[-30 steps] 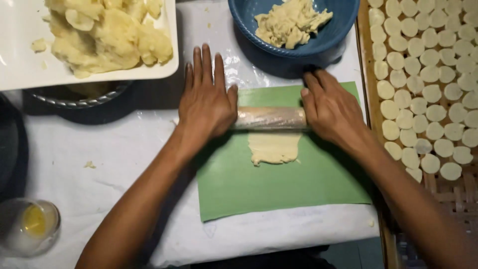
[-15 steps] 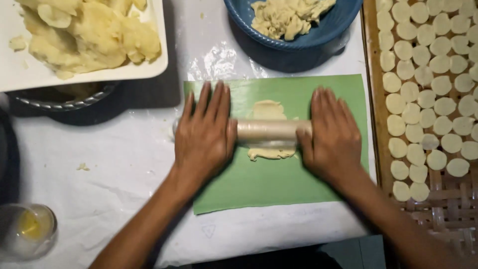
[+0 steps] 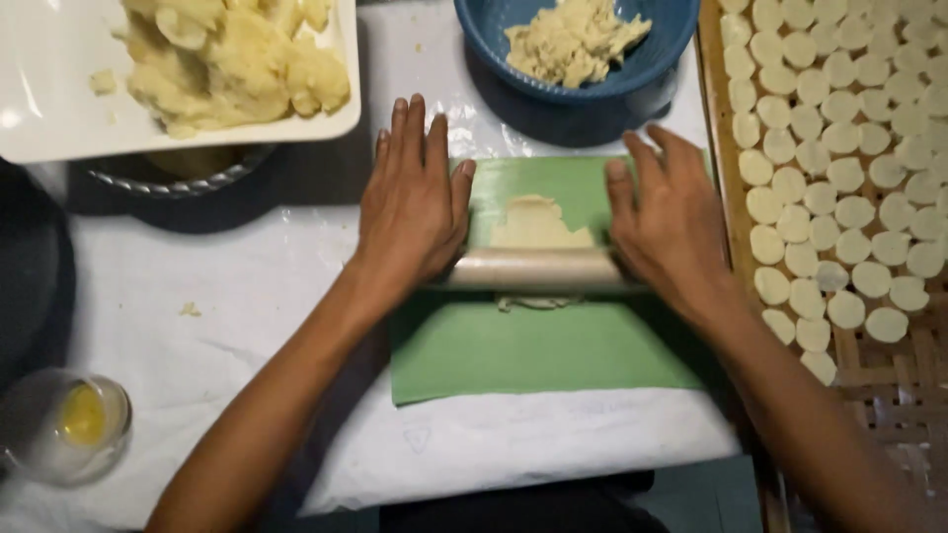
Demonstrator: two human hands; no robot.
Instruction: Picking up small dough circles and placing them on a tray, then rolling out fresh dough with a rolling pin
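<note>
Nearest the wearer, a small glass with something yellow in it stands at the left on the white cloth, well apart from the work. Beyond it lies the green mat, flat on the cloth, its near half bare.

Across the middle of the mat lies the pin, a pale cylinder set crosswise. The left hand rests palm-down on its left end, fingers straight, held close together and pointing away; the right hand presses the right end in the same way, fingers flat and slightly spread. Neither hand grips; both bear down with open palms. The dough is under the pin: a thin pale sheet shows on the far side, and a ragged edge peeks out on the near side.

As I judge it, the step in hand is rolling the dough thin. The next stroke calls for even pressure from both palms, so that the pin stays square to the mat and the sheet does not tear or run off the green.

Farther off, a white tray with a heap of pale mash sits far left, a blue bowl holding crumbled dough stands beyond the mat, and at the right a woven tray carries rows of small pale discs.
</note>
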